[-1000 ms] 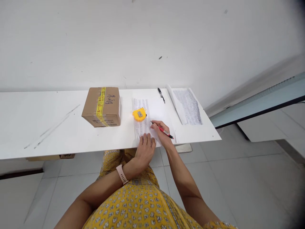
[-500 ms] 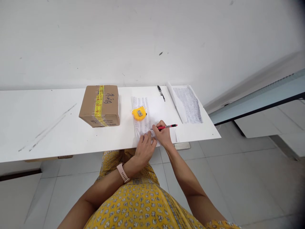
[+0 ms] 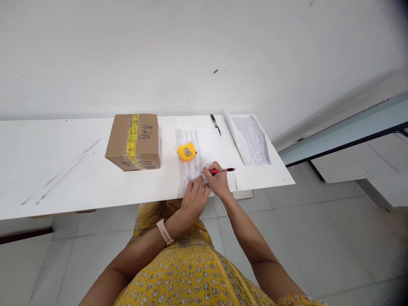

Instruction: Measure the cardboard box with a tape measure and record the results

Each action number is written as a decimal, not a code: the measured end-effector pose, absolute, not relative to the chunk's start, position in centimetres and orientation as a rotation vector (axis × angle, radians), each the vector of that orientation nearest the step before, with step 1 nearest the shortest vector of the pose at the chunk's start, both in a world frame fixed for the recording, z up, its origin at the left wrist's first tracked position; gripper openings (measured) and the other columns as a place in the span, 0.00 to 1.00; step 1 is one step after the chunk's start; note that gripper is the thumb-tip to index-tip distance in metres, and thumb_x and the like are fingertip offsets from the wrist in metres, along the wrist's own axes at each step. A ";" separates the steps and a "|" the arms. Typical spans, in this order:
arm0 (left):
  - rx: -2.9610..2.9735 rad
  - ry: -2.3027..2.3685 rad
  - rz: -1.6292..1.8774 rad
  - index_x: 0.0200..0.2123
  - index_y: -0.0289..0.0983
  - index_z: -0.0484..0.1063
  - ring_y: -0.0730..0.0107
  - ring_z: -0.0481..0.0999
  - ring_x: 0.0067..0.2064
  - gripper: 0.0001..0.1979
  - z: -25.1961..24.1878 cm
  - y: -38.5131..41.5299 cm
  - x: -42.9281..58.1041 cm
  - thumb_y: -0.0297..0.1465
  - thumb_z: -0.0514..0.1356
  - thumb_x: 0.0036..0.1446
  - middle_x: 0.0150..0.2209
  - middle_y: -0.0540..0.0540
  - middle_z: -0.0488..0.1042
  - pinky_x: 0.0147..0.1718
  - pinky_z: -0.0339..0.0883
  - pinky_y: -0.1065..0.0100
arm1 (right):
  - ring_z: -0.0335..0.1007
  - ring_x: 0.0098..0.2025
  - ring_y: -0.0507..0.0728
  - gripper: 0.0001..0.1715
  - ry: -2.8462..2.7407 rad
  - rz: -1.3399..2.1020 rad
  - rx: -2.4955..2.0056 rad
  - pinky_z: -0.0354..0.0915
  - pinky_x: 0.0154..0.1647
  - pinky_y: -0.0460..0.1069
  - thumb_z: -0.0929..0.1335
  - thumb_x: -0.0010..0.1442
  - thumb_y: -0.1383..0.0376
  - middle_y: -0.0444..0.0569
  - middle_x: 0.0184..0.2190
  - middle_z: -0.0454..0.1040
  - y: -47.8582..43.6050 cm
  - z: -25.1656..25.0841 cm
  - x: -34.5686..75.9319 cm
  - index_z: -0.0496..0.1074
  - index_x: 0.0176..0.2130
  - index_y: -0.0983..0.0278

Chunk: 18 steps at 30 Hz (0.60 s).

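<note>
A red pen [image 3: 223, 170] with a black end is held in my right hand [image 3: 218, 180], its tip down at a sheet of paper [image 3: 208, 146] covered in columns of small handwriting. My left hand [image 3: 194, 197] lies on the paper's near edge with fingers stretched out, close beside the right. On the upper part of the sheet rests a yellow tape measure [image 3: 186, 152], touched by neither hand. The lower edge of the paper is partly hidden under my hands.
A taped cardboard box [image 3: 134, 140] stands left of the paper on the white table [image 3: 76, 165]. A black pen [image 3: 216, 124] lies toward the wall. Folded sheets filled with writing [image 3: 251, 140] lie at the right end. A glass panel [image 3: 344, 136] stands beyond that end.
The red pen has shifted very slightly left, with a small change in its tilt. My left hand, the tape measure and the box stay where they were.
</note>
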<state>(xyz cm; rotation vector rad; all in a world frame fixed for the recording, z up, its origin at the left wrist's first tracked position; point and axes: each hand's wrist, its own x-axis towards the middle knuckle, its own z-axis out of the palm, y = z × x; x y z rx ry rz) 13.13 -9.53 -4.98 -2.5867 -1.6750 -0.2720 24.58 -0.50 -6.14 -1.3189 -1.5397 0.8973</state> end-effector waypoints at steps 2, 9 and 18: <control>-2.531 -1.624 -0.173 0.54 0.30 0.70 0.50 0.73 0.57 0.17 -4.8 -9.6 13.2 0.23 0.51 0.64 0.61 0.27 0.68 0.55 0.65 0.51 | 0.53 0.23 0.50 0.16 -1.545 0.890 -1.320 0.54 0.26 0.47 0.67 0.57 0.61 0.37 0.19 0.56 -0.4 -6.3 24.6 0.57 0.23 0.59; -2.526 -1.611 -0.162 0.55 0.30 0.71 0.50 0.73 0.57 0.17 -5.1 -9.5 13.2 0.24 0.51 0.65 0.60 0.27 0.68 0.55 0.65 0.51 | 0.53 0.23 0.50 0.16 -1.548 0.881 -1.320 0.53 0.25 0.47 0.67 0.56 0.61 0.37 0.18 0.56 -0.4 -6.2 24.4 0.57 0.23 0.59; -2.499 -1.600 -0.138 0.54 0.32 0.71 0.51 0.73 0.57 0.17 -5.5 -9.3 13.2 0.25 0.50 0.66 0.60 0.29 0.69 0.55 0.65 0.52 | 0.51 0.22 0.50 0.16 -1.534 0.912 -1.301 0.52 0.24 0.47 0.66 0.55 0.63 0.36 0.18 0.54 -0.4 -6.5 24.6 0.55 0.23 0.59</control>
